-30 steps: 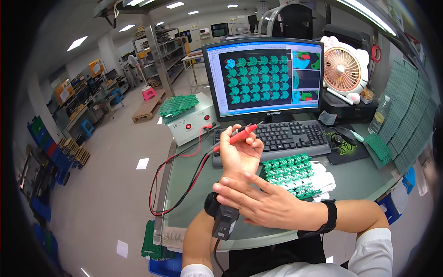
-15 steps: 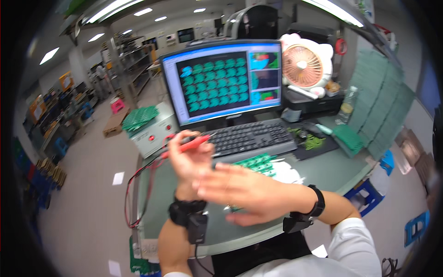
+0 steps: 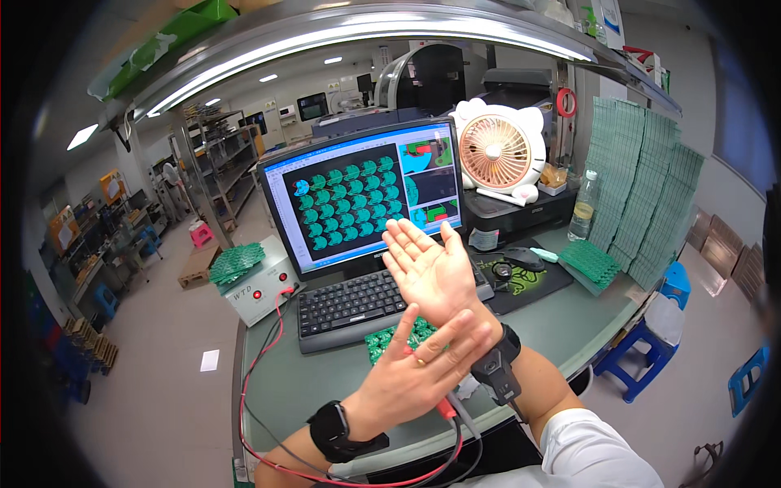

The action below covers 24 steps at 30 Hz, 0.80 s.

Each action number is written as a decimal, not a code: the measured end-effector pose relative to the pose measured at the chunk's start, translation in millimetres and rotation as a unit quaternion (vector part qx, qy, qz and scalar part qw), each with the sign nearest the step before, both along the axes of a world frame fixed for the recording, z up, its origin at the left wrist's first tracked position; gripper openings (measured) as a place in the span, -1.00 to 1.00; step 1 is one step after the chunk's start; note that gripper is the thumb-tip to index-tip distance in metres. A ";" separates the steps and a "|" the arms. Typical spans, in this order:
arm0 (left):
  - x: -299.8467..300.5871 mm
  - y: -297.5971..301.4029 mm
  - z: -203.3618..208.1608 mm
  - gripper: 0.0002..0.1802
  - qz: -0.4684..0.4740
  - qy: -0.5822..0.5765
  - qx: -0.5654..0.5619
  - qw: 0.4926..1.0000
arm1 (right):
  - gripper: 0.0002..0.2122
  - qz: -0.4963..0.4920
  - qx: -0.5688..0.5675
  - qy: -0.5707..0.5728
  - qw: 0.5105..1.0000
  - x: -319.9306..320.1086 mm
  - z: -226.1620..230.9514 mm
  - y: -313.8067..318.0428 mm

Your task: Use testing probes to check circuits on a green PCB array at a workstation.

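The person's right hand (image 3: 431,272) was raised palm up in front of the monitor (image 3: 350,195), fingers straight, thumb spread away. The left hand (image 3: 411,381) crossed before the right wrist, fingers stretched out. A red probe (image 3: 446,408) showed beneath the left hand, mostly hidden; whether that hand pinched it, one could not tell. Green circuit boards (image 3: 381,342) lay partly covered on the desk (image 3: 305,382), just in front of the keyboard (image 3: 350,309).
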<state>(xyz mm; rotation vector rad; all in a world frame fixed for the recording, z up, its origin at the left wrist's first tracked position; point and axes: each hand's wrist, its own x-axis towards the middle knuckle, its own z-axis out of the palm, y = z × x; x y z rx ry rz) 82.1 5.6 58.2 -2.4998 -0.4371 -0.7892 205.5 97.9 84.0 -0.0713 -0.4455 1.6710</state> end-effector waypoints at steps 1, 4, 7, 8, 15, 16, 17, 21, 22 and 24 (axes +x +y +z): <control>3.6 0.3 -3.7 -0.47 -0.001 -0.005 0.007 1.000 | -0.37 0.012 0.000 0.001 1.000 -3.9 0.8 -3.6; 7.7 0.3 -13.4 -0.47 0.007 -0.006 0.027 1.000 | -0.40 0.030 -0.008 0.004 1.000 -9.5 4.4 -10.9; 9.5 -0.9 -18.6 -0.49 0.009 -0.011 0.048 0.999 | -0.43 0.023 0.018 0.008 1.000 -9.6 6.6 -13.9; 10.2 -1.1 -18.9 -0.50 0.012 -0.009 0.062 0.998 | -0.43 0.022 0.018 0.009 1.000 -10.1 6.9 -13.7; -4.0 2.0 -8.5 -0.49 0.035 -0.015 -0.019 0.999 | -0.58 -0.033 0.006 -0.003 0.999 3.1 5.7 5.5; -18.1 2.7 -5.6 -0.48 0.024 -0.058 -0.120 0.991 | -0.62 -0.049 0.020 -0.021 0.998 13.7 4.2 11.5; -29.9 13.3 -1.6 -0.46 -0.007 -0.124 -0.151 0.981 | -0.65 -0.047 0.035 -0.044 0.997 27.7 0.3 15.6; -102.8 15.2 -2.9 -0.65 -0.088 -0.538 -0.472 0.693 | -0.76 -0.006 0.041 -0.218 0.975 87.5 -31.8 31.8; -124.0 19.4 -2.1 -0.67 -0.112 -0.587 -0.493 0.632 | -0.78 -0.005 0.032 -0.295 0.955 97.1 -43.4 36.2; -161.6 26.6 -0.9 -0.69 -0.157 -0.641 -0.515 0.547 | -0.79 0.011 0.062 -0.467 0.882 113.5 -69.9 38.8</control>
